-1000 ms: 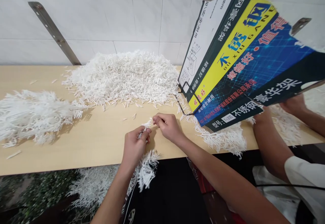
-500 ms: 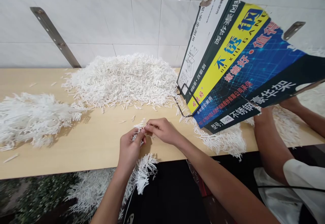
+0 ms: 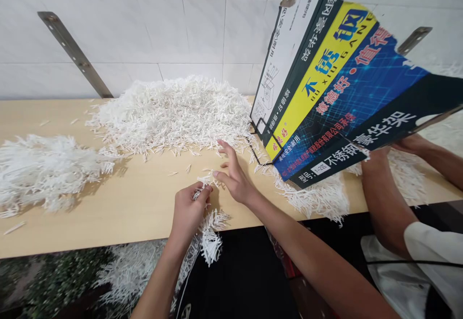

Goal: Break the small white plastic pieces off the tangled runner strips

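My left hand (image 3: 188, 210) is closed on a white plastic branch sprig (image 3: 210, 234) at the front edge of the wooden table (image 3: 126, 203); the sprig's tufted end hangs over the edge. My right hand (image 3: 233, 174) is just right of it, fingers spread, holding nothing, stretched toward the big pile of loose white plastic pieces (image 3: 173, 114) against the wall.
A second heap of white tufted pieces (image 3: 47, 169) lies at the left. Another person's arms (image 3: 383, 193) at the right hold a large printed cardboard box (image 3: 343, 83) tilted over the table. More white pieces lie under the box (image 3: 314, 196). Metal brackets (image 3: 74, 54) are on the tiled wall.
My right hand has let go of the sprig's tip, spread its fingers and moved toward the big pile. My left hand still holds the sprig.
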### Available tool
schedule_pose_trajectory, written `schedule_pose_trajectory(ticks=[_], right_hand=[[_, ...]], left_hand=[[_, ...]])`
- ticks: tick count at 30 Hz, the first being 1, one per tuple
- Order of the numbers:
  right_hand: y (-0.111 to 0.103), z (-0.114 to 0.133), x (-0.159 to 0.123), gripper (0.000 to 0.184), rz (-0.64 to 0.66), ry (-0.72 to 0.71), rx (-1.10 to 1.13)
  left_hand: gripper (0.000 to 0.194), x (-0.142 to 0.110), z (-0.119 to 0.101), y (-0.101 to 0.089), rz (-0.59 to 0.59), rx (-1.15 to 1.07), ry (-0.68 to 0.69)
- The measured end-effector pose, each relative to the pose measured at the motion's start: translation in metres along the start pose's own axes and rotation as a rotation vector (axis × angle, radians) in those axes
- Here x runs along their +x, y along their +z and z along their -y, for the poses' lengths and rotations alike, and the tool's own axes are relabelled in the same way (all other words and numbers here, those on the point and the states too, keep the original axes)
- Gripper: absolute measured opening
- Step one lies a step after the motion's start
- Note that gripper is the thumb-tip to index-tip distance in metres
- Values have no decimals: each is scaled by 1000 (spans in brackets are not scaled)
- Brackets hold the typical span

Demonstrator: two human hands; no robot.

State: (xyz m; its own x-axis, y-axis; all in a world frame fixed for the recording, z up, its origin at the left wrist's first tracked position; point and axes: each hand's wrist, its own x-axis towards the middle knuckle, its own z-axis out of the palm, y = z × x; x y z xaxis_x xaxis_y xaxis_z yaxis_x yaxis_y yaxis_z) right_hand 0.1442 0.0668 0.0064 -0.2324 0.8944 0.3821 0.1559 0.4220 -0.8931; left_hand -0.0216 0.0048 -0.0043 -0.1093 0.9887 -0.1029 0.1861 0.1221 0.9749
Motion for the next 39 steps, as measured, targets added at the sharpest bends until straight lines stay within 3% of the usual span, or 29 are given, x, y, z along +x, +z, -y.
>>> schedule_pose_trajectory(ticks=[2,4,6,8,12,15,17,22,24,33,36,37,39], right_hand=[[-2,8,-3,68,159,-34,10],[-2,10,-3,50,258,-19,-7],[0,6,-3,23,220,13,-36],[2,0,-3,8,100,49,-30],[5,-6,-4,9,-29,90,10],[2,-3,-4,10,-39,102,20],[0,0,-4,13,11,115,45],[-4,7,1,30,310,137,48],[-2,7,1,29,338,111,-13],[-1,-14,-4,25,-104,176,3],[-4,-27,2,32,-348,253,122],[-5,-27,5,31,-391,261,142],[-5,-21,7,26,-337,215,100]], left_hand=[[36,2,-4,0,11,96,49],[34,3,-7,0,28,184,91],[29,3,-10,-1,25,227,97],[25,2,-11,-1,-13,206,71],[40,0,-13,-3,-64,131,60],[34,-2,-13,-3,-26,143,79],[33,-3,-12,-2,11,133,80],[40,-3,-8,-1,42,82,136],[42,-2,-6,-1,54,84,140],[31,1,-5,1,71,190,148],[30,-2,-3,0,67,209,137],[30,-3,-3,0,56,206,132],[31,-4,-2,-1,41,192,128]])
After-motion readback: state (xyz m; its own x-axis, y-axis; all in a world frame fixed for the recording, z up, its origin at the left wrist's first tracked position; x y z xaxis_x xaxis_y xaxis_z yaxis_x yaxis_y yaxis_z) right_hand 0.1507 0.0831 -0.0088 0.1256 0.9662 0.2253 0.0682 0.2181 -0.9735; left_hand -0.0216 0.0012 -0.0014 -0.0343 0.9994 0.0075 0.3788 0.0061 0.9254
